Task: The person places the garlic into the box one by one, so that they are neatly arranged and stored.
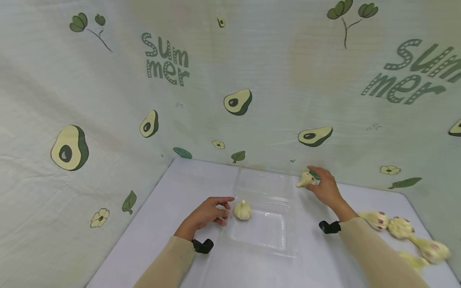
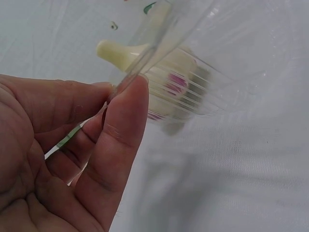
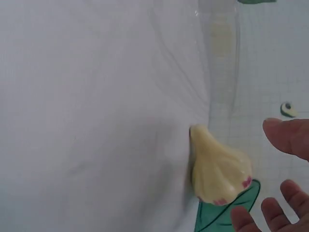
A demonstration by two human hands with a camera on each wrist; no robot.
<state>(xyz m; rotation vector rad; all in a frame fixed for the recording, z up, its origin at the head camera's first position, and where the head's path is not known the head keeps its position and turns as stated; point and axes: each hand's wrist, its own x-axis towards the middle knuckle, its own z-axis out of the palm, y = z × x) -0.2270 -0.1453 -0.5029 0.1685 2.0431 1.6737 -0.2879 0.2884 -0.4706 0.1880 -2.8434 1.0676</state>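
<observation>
In the head view a clear plastic clamshell container (image 1: 259, 250) lies unfolded on the table. One whole garlic bulb (image 1: 243, 211) stands in its near half, stem up, by the left edge. My left hand (image 1: 207, 214) is at that edge; in the left wrist view its thumb and finger pinch the clear plastic rim (image 2: 128, 79). Through the plastic shows a bulb with a purple patch (image 2: 176, 83). At the back, my right hand (image 1: 325, 188) is spread around another garlic bulb (image 1: 306, 180). The right wrist view shows its fingers apart from that bulb (image 3: 219, 169).
Several more garlic bulbs (image 1: 401, 228) lie at the right of the table, partly behind my right sleeve. A printed cloth (image 1: 270, 80) with avocados and lettering hangs behind the table's back edge. The container's lid half (image 1: 264, 182) lies toward that cloth.
</observation>
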